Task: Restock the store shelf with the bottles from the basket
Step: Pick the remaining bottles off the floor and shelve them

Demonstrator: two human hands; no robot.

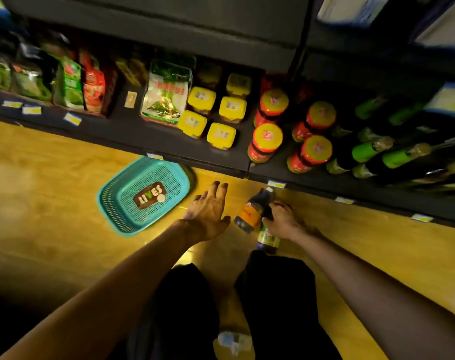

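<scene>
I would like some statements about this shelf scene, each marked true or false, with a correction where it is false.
1. The teal basket lies on the floor. True.
2. The right hand grips a dark bottle with an orange label. True.
3. The left hand holds a bottle. False: it holds nothing, and its fingers are spread open.
4. The jars with yellow lids stand in the basket. False: they stand on the shelf.
5. A second bottle with a green label is below the right hand. True.
</scene>
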